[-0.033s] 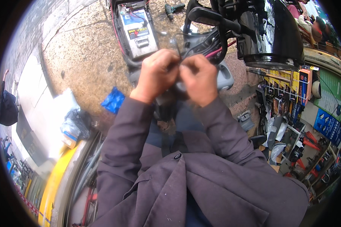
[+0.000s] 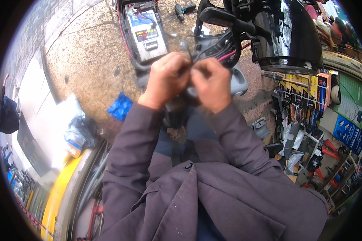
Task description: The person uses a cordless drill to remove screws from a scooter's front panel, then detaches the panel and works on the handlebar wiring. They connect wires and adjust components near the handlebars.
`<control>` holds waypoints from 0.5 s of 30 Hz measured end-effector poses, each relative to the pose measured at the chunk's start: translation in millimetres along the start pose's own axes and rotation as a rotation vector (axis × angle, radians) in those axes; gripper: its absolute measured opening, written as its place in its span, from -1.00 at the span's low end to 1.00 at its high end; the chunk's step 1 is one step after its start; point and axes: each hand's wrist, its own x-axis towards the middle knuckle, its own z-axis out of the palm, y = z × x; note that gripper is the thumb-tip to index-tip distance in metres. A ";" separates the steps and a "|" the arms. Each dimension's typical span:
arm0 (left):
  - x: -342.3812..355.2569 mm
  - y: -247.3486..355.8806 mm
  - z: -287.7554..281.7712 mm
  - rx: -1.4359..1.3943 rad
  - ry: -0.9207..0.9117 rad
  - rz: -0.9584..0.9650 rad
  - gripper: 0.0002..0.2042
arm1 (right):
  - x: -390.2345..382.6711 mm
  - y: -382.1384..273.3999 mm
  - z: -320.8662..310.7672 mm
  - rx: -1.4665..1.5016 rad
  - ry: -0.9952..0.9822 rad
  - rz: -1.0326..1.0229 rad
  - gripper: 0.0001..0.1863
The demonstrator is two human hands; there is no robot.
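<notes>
My left hand and my right hand meet above the lower end of an opened electric scooter. The fingertips of both are pinched around a thin black wire, whose end sticks up between them. Most of the wire is hidden by the fingers. Just beyond my left hand, a grey-white battery pack with a carry handle sits in the scooter's dark frame. Black cables and a pink-red one run beyond my right hand. A rounded grey plastic part lies partly behind that hand.
A cordless drill lies on the stone ground at the far side. The scooter's glossy black front panel stands at the right, before stacked boxes. A blue plastic packet lies left of my left wrist, with a yellow-edged ledge lower left.
</notes>
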 end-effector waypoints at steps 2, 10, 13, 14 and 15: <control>0.4 1.2 0.8 0.020 0.002 0.011 -0.83 | -0.1 1.1 -0.3 -0.015 0.003 -0.003 -0.92; 2.2 7.0 2.1 0.057 0.009 0.060 -0.82 | 2.2 1.1 0.0 0.018 0.043 0.102 -0.87; 1.3 8.8 3.1 0.053 0.012 0.049 -0.83 | 3.0 1.1 -0.9 -0.002 0.041 0.121 -0.87; 0.3 8.5 3.7 0.049 0.014 0.043 -0.83 | 2.8 2.1 -1.4 -0.006 0.039 0.136 -0.87; -1.1 7.7 4.2 0.044 0.007 0.036 -0.83 | 2.0 3.7 -1.9 -0.001 0.038 0.136 -0.87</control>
